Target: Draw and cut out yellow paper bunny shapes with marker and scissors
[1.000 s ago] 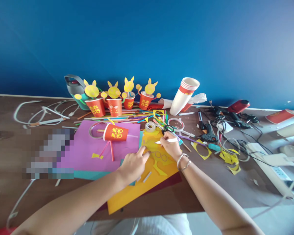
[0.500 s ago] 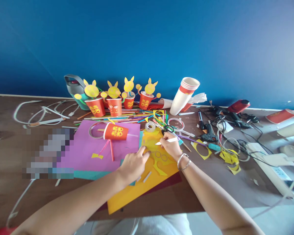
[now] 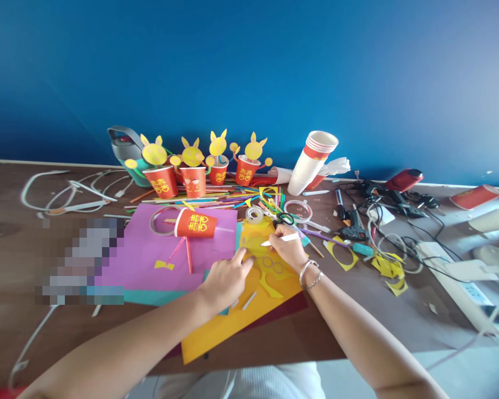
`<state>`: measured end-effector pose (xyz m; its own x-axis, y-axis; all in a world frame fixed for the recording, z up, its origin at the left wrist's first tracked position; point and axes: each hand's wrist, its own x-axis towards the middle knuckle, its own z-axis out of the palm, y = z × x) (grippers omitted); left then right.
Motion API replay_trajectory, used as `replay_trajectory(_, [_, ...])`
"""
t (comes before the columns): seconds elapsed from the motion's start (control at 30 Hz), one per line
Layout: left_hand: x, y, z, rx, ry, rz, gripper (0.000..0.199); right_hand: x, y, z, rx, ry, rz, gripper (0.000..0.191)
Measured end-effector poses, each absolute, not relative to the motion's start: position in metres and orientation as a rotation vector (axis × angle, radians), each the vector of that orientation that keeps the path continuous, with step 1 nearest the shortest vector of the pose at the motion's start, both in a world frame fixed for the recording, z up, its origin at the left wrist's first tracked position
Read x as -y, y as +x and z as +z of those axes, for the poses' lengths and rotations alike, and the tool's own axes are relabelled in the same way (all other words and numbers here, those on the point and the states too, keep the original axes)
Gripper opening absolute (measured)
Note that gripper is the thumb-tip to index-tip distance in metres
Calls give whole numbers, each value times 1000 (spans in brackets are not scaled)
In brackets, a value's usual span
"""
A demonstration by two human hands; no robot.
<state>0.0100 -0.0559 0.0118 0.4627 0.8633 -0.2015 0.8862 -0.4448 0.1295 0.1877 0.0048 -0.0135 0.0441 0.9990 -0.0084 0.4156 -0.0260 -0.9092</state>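
Note:
My right hand (image 3: 288,247) grips a white pen (image 3: 283,238) whose tip points left over a pale yellow cut-out (image 3: 253,241). That cut-out lies on an orange-yellow sheet (image 3: 216,330). My left hand (image 3: 228,277) presses on the sheet's left part, fingers partly spread and nothing visible in them. Two drawn or cut circles (image 3: 272,265) and yellow scraps (image 3: 270,287) are just below the pen. On a purple sheet (image 3: 141,244) to the left, a red cup (image 3: 195,223) lies on its side, with pink strips (image 3: 189,257) beside it.
Four red cups with yellow rabbit-like figures (image 3: 192,183) stand at the back, near a leaning white cup stack (image 3: 311,163). Black-handled scissors (image 3: 284,219), tape (image 3: 254,215) and coloured sticks lie between. Glue gun (image 3: 355,226), cables and power strip (image 3: 461,288) are right.
My right hand and the pen have shifted very slightly left. My left hand stays in place on the sheet.

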Motion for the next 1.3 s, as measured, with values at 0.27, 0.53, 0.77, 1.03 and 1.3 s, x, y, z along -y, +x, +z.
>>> replay_trajectory(0.27, [56, 10, 11, -1512, 2462, -150, 45, -6, 189, -17, 1473, -1530, 995, 19])
replay_trajectory(0.53, [56, 9, 9, -1525, 2441, -121, 53, -4, 191, -11, 1270, -1359, 1011, 30])
replay_trajectory(0.77, [56, 8, 9, -1537, 2410, -123, 56, -1, 193, -7, 1395, -1338, 920, 26])
replay_trajectory(1.03, [54, 6, 4, -1557, 2346, 71, 42, -1, 195, -8, 1294, -1233, 1033, 32])
replay_trajectory(1.3, [51, 0, 4, -1383, 1796, 910, 39, 16, 184, 2, 1397, -1048, 1487, 27])
